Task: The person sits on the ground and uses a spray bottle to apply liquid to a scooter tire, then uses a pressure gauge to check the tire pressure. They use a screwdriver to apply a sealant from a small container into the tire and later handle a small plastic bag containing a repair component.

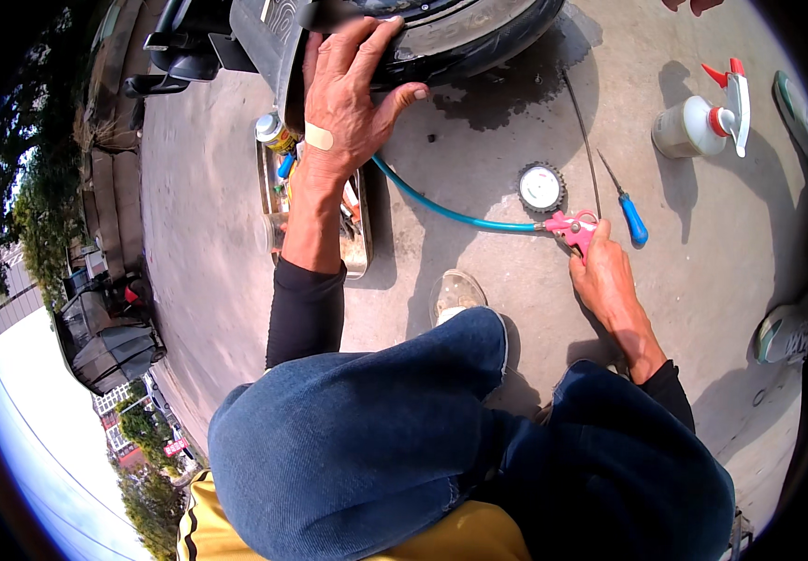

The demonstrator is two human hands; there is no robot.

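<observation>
My left hand (353,103), with a plaster on the wrist, rests on the tyre and fender of a black wheel (460,51), fingers apart and thumb stretched out. My right hand (598,276) grips a pink air gun (568,227) joined to a blue hose (441,204). Just above the gun lies a round gauge with a white dial (541,187) and black toothed rim. A blue-handled screwdriver (635,220) and a long thin dark rod (580,122) lie on the concrete to its right. The hose's far end is hidden behind my left arm.
A metal tray (359,257) of tools and cans is partly behind my left arm. A spray bottle (685,131) stands at right. Another person's shoes (783,332) are at the right edge, and a hand (694,6) at top right. Kerb, trees and parked vehicles line the left.
</observation>
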